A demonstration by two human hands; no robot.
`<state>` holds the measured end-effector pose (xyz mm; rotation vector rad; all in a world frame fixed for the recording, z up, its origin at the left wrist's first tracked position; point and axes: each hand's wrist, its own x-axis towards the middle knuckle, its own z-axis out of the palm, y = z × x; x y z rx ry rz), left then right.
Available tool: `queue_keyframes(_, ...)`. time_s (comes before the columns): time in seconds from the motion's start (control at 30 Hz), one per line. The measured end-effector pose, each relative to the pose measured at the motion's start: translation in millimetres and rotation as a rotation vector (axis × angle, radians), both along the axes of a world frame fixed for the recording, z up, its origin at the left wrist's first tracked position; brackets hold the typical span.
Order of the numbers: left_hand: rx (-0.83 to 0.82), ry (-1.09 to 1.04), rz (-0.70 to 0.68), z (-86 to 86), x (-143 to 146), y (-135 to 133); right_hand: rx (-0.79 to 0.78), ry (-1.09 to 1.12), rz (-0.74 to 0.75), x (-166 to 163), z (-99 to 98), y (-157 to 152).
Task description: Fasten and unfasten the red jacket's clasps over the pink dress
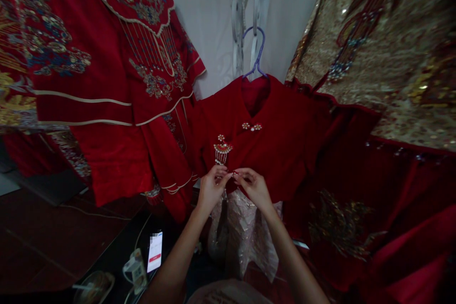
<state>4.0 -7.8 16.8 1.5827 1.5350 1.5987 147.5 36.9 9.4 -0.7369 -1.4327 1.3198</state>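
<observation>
In the head view, a plain red top point(278, 152) is hung on a purple hanger point(262, 47), directly in front of the person. Near its lower front edge, a tiny red-and-pale piece point(233, 174) is pinched between the fingertips of the left hand point(213, 187) and the right hand point(255, 189). In each hand the grip is closed, thumb against fingers, and the two hands nearly meet; what exactly the piece is cannot be made out at this size.

Of the decoration, a flower-shaped clasp point(252, 127) is set below the V-shaped neck opening and a fan-shaped ornament point(223, 148) lies on the chest, so those parts are judged done, though how they are secured cannot be told. The spot at the fingertips is judged to be unfinished.

The top's cloth is matte and smooth, with soft folds. The fan is edged with beads, and fine beaded strands are hung from it. Below, a pale, crinkled fabric point(245, 232) is flecked with glitter. To the left, a red jacket point(117, 80) is trimmed with light piping and dense beadwork; to the right, a gold garment point(392, 76) is covered in sequins.
</observation>
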Motion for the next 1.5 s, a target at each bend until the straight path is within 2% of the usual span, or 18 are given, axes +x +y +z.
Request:
queue_keyframes(0.1,-0.009,-0.024,-0.033,-3.4,1,-2,-0.014,0.032,-0.002,-1,-0.8,-1)
queue_keyframes(0.33,0.002,-0.065,0.030,-3.2,2,-6,-0.030,0.049,0.007,-5,-0.4,-3)
queue_keyframes(0.47,-0.022,-0.255,-0.101,8.5,-1,1,-0.060,0.063,0.050,3,9.7,-4)
queue_keyframes(0.57,-0.005,-0.469,-0.102,23.9,-6,13,-0.127,0.016,0.233,21,25.7,-7)
queue_keyframes(0.63,0.004,-0.529,-0.093,35.1,-9,22,-0.157,-0.038,0.370,32,36.2,-10)
queue_keyframes(0.7,0.025,-0.558,-0.096,44.8,-10,29,-0.163,-0.057,0.434,38,43.0,-14)
queue_keyframes(0.83,0.068,-0.609,-0.103,57.1,-6,39,-0.175,-0.017,0.424,35,44.8,-20)
queue_keyframes(1.0,0.011,-0.738,-0.142,66.4,1,42,-0.187,0.030,0.404,27,41.1,-22)
queue_keyframes(1.17,0.061,-0.817,-0.074,64.3,-1,50,-0.186,0.032,0.413,22,40.3,-22)
queue_keyframes(1.33,0.044,-0.747,-0.024,56.9,-4,54,-0.146,-0.001,0.408,21,40.5,-23)
queue_keyframes(1.43,0.059,-0.510,-0.104,65.4,2,51,-0.135,-0.026,0.435,27,42.2,-24)
queue_keyframes(1.5,0.156,-0.296,-0.125,78.3,9,48,-0.124,-0.045,0.474,32,44.4,-24)
